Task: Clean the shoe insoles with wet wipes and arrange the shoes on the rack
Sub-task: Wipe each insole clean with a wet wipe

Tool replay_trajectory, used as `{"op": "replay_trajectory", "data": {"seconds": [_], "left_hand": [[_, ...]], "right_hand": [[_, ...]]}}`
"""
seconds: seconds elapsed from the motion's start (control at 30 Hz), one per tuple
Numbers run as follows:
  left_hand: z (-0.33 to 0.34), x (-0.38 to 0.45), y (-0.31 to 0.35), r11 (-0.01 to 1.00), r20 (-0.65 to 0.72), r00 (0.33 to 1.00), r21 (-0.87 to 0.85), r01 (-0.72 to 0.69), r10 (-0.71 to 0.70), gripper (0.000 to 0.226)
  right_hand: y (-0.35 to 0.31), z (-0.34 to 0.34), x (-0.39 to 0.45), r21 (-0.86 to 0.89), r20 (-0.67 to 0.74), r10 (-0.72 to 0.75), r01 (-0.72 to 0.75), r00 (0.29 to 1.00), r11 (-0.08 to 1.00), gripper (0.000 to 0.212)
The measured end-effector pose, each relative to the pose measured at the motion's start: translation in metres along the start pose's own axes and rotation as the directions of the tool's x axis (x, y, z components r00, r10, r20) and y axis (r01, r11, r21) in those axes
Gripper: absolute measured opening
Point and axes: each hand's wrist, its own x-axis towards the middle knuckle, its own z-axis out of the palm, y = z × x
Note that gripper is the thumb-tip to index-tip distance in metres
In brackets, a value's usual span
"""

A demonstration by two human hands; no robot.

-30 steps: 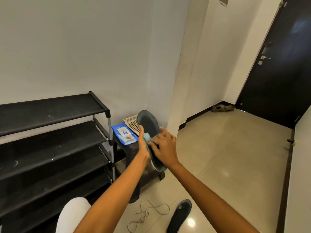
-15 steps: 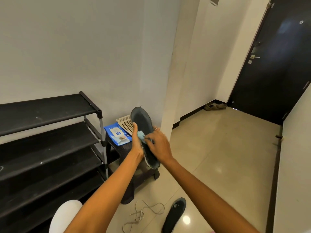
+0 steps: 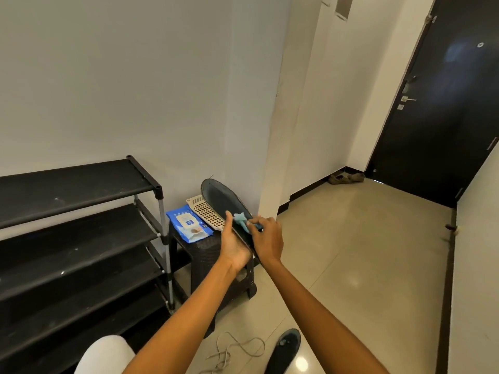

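Observation:
A dark shoe insole (image 3: 220, 198) is held up on a slant above a small stool. My left hand (image 3: 234, 245) grips its lower part from the left, thumb on its face. My right hand (image 3: 267, 237) pinches a light blue wet wipe (image 3: 241, 220) against the insole's surface. A second dark insole (image 3: 286, 349) lies on the floor at the bottom. The blue wet wipe pack (image 3: 189, 224) lies on the stool. The black shoe rack (image 3: 78, 238) stands at the left with bare shelves.
A cream perforated basket (image 3: 204, 210) sits on the dark stool (image 3: 202, 255) behind the pack. Loose grey laces (image 3: 232, 349) lie on the tiled floor. A pair of brown shoes (image 3: 345, 178) rests by the dark door (image 3: 442, 103). My white-clad knee (image 3: 105, 354) shows below.
The right hand with the wipe has slid along the insole, and the insole is tilted further to the left. The camera view has shifted.

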Motion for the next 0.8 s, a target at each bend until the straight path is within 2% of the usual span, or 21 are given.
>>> {"op": "replay_trajectory", "data": {"seconds": [0.07, 0.13, 0.23, 0.3, 0.33, 0.37, 0.43, 0.47, 0.5, 0.57, 0.63, 0.73, 0.8], "left_hand": [[-0.004, 0.0, 0.0, 0.999, -0.014, 1.0, -0.04, -0.015, 0.014, 0.074], [-0.009, -0.001, 0.006, 0.999, -0.065, 0.998, -0.036, -0.017, 0.015, 0.067], [-0.02, 0.003, 0.016, 1.0, -0.047, 0.999, 0.007, 0.001, 0.0, 0.071], [-0.023, 0.005, 0.018, 0.997, -0.041, 0.999, 0.073, 0.006, -0.003, 0.074], [-0.025, 0.008, 0.017, 0.998, -0.026, 0.999, 0.053, 0.024, -0.022, 0.071], [-0.022, 0.006, 0.016, 0.998, -0.025, 0.999, 0.06, 0.028, -0.026, 0.07], [-0.017, 0.002, 0.013, 0.997, -0.086, 0.996, 0.077, 0.004, 0.003, 0.074], [-0.016, 0.004, 0.011, 0.996, -0.113, 0.994, 0.089, 0.002, 0.008, 0.075], [-0.015, 0.002, 0.009, 0.994, -0.11, 0.994, 0.106, 0.005, 0.007, 0.074], [-0.012, 0.0, 0.011, 0.992, -0.102, 0.994, 0.123, -0.035, 0.047, 0.062], [-0.016, 0.004, 0.016, 0.993, -0.079, 0.993, 0.083, -0.084, 0.091, 0.051], [-0.027, 0.008, 0.023, 0.997, -0.055, 0.996, 0.042, -0.061, 0.063, 0.062], [-0.033, 0.014, 0.028, 0.999, -0.112, 0.992, 0.0, -0.051, 0.051, 0.064]], "right_hand": [[0.001, 0.003, -0.004, -0.091, 0.02, -0.093, 0.094, 0.995, 0.991, 0.02], [0.003, 0.001, -0.016, -0.051, 0.112, -0.206, 0.213, 0.972, 0.976, 0.017], [0.019, -0.005, -0.034, 0.037, 0.272, -0.377, 0.381, 0.886, 0.924, 0.016], [0.024, -0.011, -0.038, 0.033, 0.33, -0.419, 0.433, 0.846, 0.901, 0.018], [0.022, -0.014, -0.036, 0.047, 0.299, -0.399, 0.404, 0.867, 0.913, 0.016], [0.017, -0.017, -0.032, 0.102, 0.213, -0.334, 0.319, 0.918, 0.942, 0.011], [0.007, -0.021, -0.02, 0.26, 0.043, -0.105, 0.09, 0.994, 0.961, 0.005], [0.003, -0.02, -0.014, 0.265, 0.03, -0.027, 0.018, 0.999, 0.964, 0.01], [0.001, -0.017, -0.009, 0.19, 0.053, -0.006, -0.004, 0.999, 0.982, 0.018], [0.0, -0.01, -0.01, 0.021, 0.141, -0.059, 0.057, 0.988, 0.998, 0.021], [-0.002, -0.005, -0.025, -0.017, 0.19, -0.121, 0.126, 0.974, 0.992, 0.019], [0.005, -0.002, -0.045, 0.021, 0.298, -0.226, 0.23, 0.927, 0.973, 0.018], [0.007, -0.006, -0.044, 0.085, 0.272, -0.234, 0.219, 0.933, 0.972, 0.016]]}}
